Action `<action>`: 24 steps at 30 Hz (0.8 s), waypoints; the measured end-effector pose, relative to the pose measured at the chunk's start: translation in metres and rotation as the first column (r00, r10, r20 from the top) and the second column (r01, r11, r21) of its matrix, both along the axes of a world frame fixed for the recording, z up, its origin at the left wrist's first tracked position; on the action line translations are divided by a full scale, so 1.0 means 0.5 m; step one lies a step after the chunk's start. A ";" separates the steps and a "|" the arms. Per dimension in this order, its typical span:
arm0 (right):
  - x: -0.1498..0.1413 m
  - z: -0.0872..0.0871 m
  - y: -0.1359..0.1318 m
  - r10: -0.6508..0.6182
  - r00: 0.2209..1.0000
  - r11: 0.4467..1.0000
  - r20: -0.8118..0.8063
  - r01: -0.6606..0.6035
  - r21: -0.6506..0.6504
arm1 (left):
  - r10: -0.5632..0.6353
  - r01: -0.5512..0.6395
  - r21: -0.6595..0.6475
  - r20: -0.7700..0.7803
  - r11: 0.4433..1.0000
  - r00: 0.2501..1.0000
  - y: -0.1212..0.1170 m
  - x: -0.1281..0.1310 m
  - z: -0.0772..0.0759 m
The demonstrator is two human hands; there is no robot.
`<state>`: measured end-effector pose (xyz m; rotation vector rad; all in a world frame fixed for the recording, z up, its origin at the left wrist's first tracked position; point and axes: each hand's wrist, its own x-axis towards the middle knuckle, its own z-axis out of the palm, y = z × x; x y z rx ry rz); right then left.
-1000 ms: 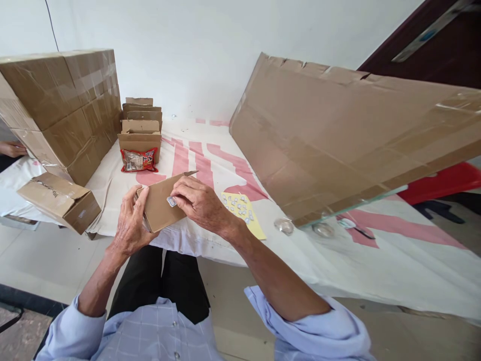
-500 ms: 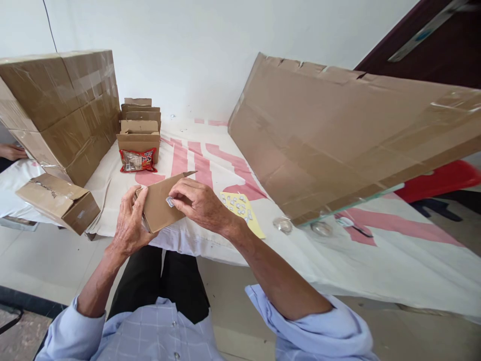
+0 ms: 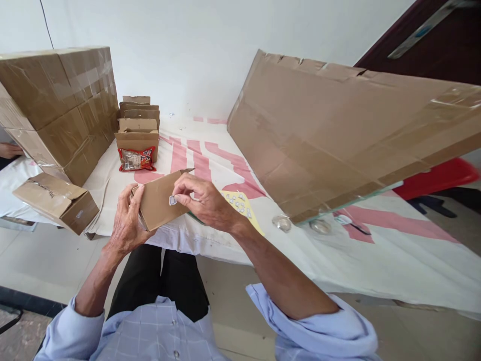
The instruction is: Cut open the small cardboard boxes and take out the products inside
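Observation:
My left hand (image 3: 127, 220) grips the left end of a small brown cardboard box (image 3: 160, 203), held tilted above the table's front edge. My right hand (image 3: 203, 200) rests on the box's right part, its fingertips touching a small white sticker (image 3: 172, 200) on the box's face. A yellow sheet with several small stickers (image 3: 240, 204) lies on the table just right of my right hand, partly hidden by it.
A row of small open boxes (image 3: 137, 131) with a red snack packet (image 3: 137, 159) stands at the back. Large taped cartons (image 3: 56, 105) fill the left, a closed small box (image 3: 56, 200) hangs over the table edge, a big flat cardboard (image 3: 338, 130) leans right. Another person's hand (image 3: 9, 150) shows far left.
My right fingertips have shifted slightly on the sticker and lifted a little; the box stays in both hands. The view has moved slightly.

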<state>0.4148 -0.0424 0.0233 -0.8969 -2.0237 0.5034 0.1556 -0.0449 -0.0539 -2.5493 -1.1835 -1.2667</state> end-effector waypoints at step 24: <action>0.466 -0.297 -0.021 -0.639 0.767 0.619 0.055 0.555 -0.556 | -0.001 0.008 -0.070 0.091 0.997 0.996 0.059 -0.050 0.055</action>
